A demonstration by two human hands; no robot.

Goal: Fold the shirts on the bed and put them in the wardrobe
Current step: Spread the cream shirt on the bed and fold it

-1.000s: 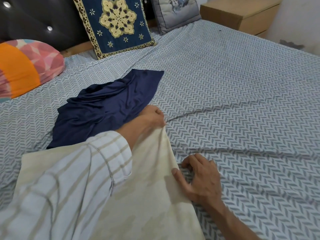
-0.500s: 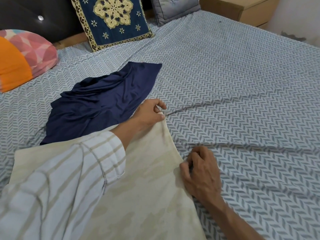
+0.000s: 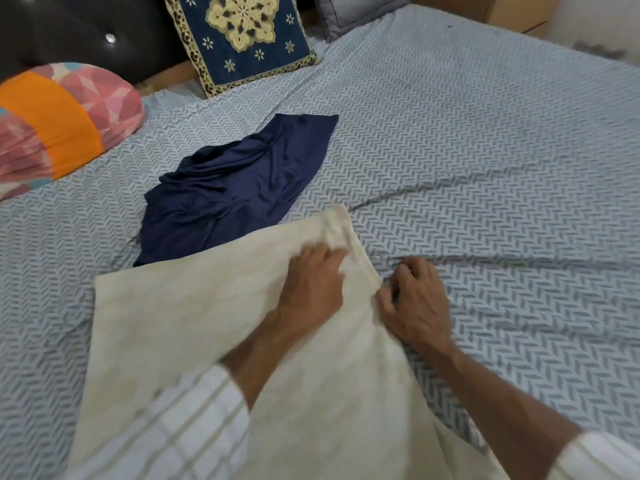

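Note:
A cream shirt [image 3: 180, 327] lies spread flat on the bed in front of me. My left hand [image 3: 311, 285] lies on it near its far right corner, fingers stretched out and pressing the cloth. At the shirt's right edge my right hand [image 3: 415, 299] has its fingers curled and pinches the hem. Beyond the cream shirt a navy blue shirt [image 3: 235, 188] lies crumpled, its near edge tucked under the cream one.
The bed [image 3: 485, 150] has a grey-and-white herringbone sheet. An orange and pink pillow [image 3: 59, 126] sits at the left. A blue patterned cushion [image 3: 239, 39] and a grey cushion [image 3: 353, 8] lean at the headboard. A wooden bedside cabinet [image 3: 512, 12] stands at the far right.
My left hand let go of the cream shirt's far corner and drew back, now lying flat on the cloth. My right hand stays at the right edge.

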